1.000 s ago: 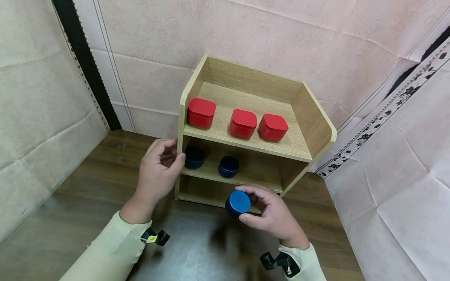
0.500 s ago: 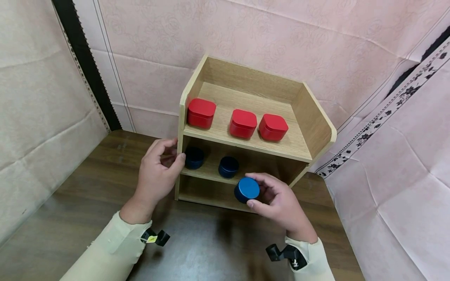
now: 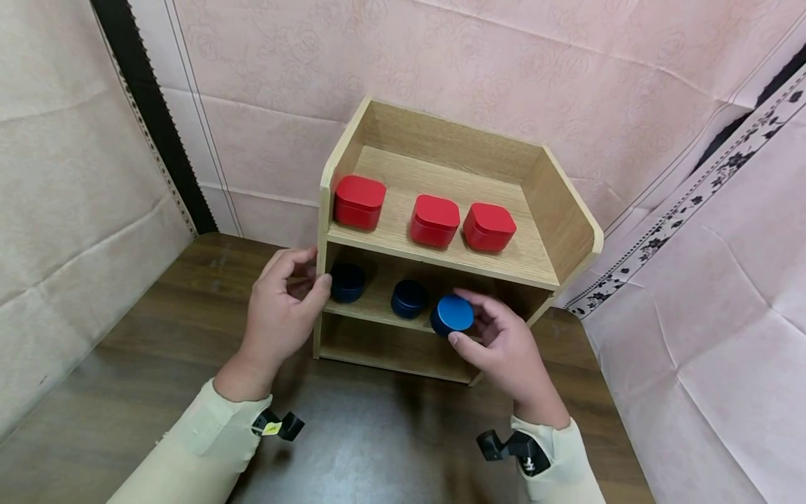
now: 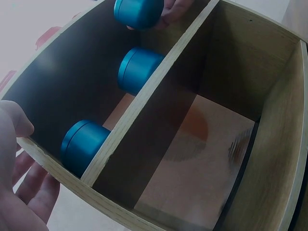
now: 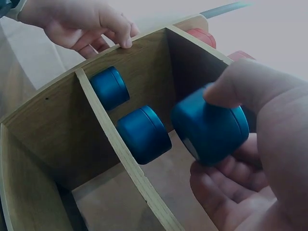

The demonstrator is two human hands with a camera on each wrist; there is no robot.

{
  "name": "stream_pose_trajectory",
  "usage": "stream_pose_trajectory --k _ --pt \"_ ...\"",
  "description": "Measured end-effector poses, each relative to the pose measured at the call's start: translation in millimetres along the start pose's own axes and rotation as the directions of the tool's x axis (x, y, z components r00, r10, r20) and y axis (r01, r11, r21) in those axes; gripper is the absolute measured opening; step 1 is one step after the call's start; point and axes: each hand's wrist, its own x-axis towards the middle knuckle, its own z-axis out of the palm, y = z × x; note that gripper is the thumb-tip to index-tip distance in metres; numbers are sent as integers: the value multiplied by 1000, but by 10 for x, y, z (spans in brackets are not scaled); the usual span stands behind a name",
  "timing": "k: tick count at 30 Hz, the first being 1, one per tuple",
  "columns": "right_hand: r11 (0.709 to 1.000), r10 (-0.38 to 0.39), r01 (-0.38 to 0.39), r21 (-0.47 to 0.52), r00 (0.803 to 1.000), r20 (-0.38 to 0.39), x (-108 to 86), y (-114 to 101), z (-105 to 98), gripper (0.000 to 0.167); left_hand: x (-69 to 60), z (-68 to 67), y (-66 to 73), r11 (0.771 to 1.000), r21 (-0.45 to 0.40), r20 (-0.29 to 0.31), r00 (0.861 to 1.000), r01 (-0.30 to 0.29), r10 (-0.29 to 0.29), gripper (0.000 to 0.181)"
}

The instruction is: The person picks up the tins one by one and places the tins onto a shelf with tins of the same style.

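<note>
Between thumb and fingers my right hand (image 3: 506, 350) holds a round blue tin (image 3: 455, 314) at the front of the shelf unit's middle level. In the right wrist view that tin (image 5: 209, 127) appears tilted, apart from the shelf board. Two more blue tins stand on the middle shelf: one (image 3: 410, 299) just left of the held tin, the other (image 3: 348, 283) near the left side panel. My left hand (image 3: 283, 301) rests at the outer left edge of the wooden shelf unit (image 3: 441, 266), thumb on its front edge; the left wrist view shows its fingers (image 4: 43, 192) behind the panel.
Three red square tins stand on the top level: a left one (image 3: 360, 203), a middle one (image 3: 435, 222) and a right one (image 3: 490, 228). The unit's bottom shelf (image 3: 384, 350) lies below, on a dark wooden table (image 3: 352, 434). Pale cloth (image 3: 264, 98) hangs behind and at both sides.
My right hand has carried the blue tin up and to the right, from in front of the bottom level to the middle shelf. The left hand stays where it was.
</note>
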Motion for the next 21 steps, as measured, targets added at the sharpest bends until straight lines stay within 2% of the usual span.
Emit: stream_pose_trajectory --k 12,21 --pt "986 115 -127 -110 987 -112 123 3 -17 54 1 2 9 1000 -1 1 1000 3 -3 37" --pt "947 178 -208 -243 974 -138 182 -3 -19 54 1 -3 14 1000 1 0 1000 7 -7 37"
